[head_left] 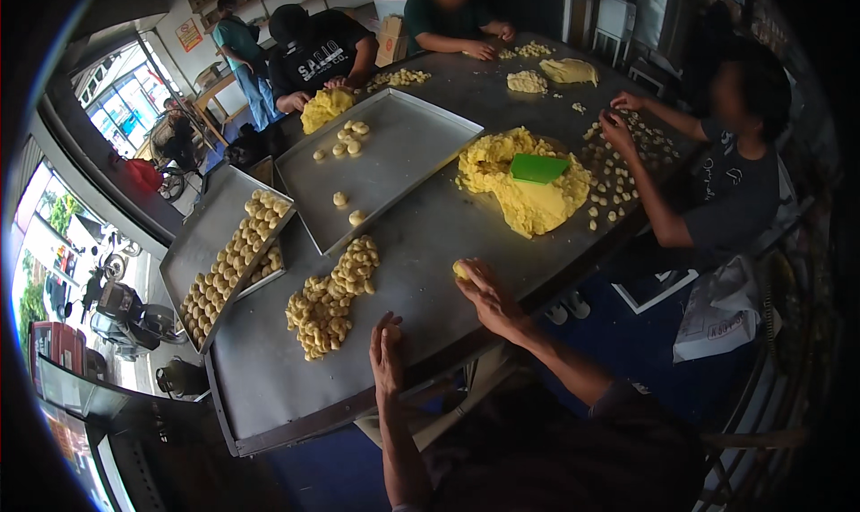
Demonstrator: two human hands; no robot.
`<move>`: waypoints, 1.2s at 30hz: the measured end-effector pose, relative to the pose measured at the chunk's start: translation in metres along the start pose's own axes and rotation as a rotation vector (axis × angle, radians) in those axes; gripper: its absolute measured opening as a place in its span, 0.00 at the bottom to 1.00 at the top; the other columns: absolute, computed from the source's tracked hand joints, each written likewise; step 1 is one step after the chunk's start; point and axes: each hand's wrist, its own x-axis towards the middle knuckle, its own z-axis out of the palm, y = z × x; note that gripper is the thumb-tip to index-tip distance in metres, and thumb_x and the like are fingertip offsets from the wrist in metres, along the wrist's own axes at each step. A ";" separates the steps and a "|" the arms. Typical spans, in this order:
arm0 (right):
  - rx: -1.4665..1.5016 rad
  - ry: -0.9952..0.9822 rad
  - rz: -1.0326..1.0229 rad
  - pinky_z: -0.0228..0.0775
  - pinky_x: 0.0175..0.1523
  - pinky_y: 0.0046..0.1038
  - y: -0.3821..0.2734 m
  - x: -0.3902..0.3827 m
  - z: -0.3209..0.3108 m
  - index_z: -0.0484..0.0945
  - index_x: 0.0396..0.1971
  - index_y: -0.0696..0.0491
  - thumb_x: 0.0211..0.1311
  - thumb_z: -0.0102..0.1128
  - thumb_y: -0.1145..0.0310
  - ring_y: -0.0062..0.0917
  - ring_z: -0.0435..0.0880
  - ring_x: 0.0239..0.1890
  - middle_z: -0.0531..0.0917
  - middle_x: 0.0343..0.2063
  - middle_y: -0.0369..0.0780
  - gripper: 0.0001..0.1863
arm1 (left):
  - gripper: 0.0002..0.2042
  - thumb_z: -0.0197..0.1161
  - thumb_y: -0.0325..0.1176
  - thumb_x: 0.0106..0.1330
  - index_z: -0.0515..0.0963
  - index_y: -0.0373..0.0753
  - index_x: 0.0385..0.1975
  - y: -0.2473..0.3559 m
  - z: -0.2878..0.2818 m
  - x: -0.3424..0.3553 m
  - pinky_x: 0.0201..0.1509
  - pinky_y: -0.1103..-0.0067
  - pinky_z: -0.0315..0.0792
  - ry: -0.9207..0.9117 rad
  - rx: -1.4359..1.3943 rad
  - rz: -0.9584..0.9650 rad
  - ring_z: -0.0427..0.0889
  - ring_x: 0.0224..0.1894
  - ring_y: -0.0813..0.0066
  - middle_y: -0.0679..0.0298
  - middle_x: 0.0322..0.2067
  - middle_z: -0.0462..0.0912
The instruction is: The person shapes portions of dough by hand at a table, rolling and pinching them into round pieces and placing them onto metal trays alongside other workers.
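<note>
Hands (490, 301) apart over the metal table (423, 283), the right with a yellow dough piece (460, 269).

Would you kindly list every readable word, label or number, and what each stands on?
Wording not copied here, only located:
Black T-shirt: large white lettering.
Grey T-shirt: pale script, too blurred.
Orange wall sign: too small to read.
White bag: boxed print, unclear.

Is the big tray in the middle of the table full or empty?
Nearly empty: the tray holds only a few scattered dough balls, with most of its bare metal showing.
</note>
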 end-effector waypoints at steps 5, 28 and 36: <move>0.189 0.000 0.023 0.66 0.65 0.34 0.004 0.007 -0.011 0.70 0.59 0.58 0.56 0.51 0.85 0.38 0.66 0.65 0.68 0.62 0.43 0.27 | 0.16 0.47 0.41 0.76 0.74 0.34 0.44 -0.010 -0.014 0.000 0.47 0.76 0.69 -0.077 0.156 -0.068 0.73 0.39 0.74 0.60 0.38 0.77; 0.462 0.066 0.144 0.68 0.64 0.35 0.003 0.015 -0.007 0.72 0.60 0.54 0.62 0.51 0.84 0.40 0.72 0.63 0.74 0.60 0.44 0.25 | 0.12 0.48 0.39 0.72 0.69 0.35 0.42 0.001 -0.029 0.077 0.50 0.57 0.67 0.068 1.069 0.213 0.78 0.45 0.50 0.50 0.38 0.79; 0.425 0.050 0.147 0.69 0.64 0.35 0.007 0.012 -0.005 0.70 0.62 0.52 0.63 0.51 0.83 0.39 0.73 0.62 0.73 0.61 0.44 0.26 | 0.15 0.51 0.40 0.70 0.74 0.41 0.51 -0.010 -0.035 0.042 0.59 0.60 0.57 -0.092 0.939 0.185 0.66 0.56 0.56 0.56 0.48 0.72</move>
